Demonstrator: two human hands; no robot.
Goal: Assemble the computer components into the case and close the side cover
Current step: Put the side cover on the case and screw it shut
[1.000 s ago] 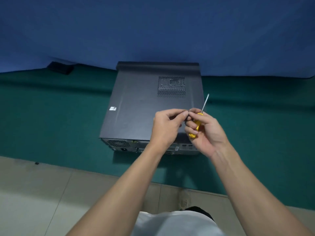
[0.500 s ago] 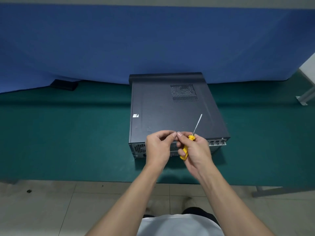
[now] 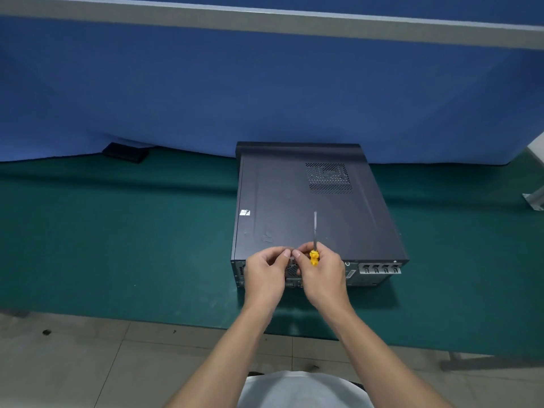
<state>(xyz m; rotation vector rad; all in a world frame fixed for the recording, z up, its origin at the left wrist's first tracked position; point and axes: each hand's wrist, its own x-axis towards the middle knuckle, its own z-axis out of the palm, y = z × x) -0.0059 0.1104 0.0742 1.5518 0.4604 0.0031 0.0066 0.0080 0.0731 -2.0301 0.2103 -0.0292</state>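
Observation:
The black computer case [image 3: 297, 207] lies flat on the green table, its side cover on top with a vent grille [image 3: 329, 178]. Its rear panel faces me. My right hand [image 3: 322, 275] grips a small yellow-handled screwdriver [image 3: 314, 256], the metal shaft pointing up and away over the cover. My left hand [image 3: 263, 273] is just to its left, fingertips curled and pinched against the right hand's fingertips in front of the rear panel. Something small seems pinched between them, but I cannot make out what it is.
The green table [image 3: 117, 245] ends at a front edge near my body, with tiled floor [image 3: 73, 363] below. A blue cloth backdrop [image 3: 265, 92] hangs behind the case. A small black object [image 3: 125, 153] lies at the back left. A metal bracket [image 3: 534, 200] shows at the far right.
My view has tilted up and shifted, so the case sits further right. Both hands stayed together at the case's rear edge; the screwdriver shaft now stands more upright.

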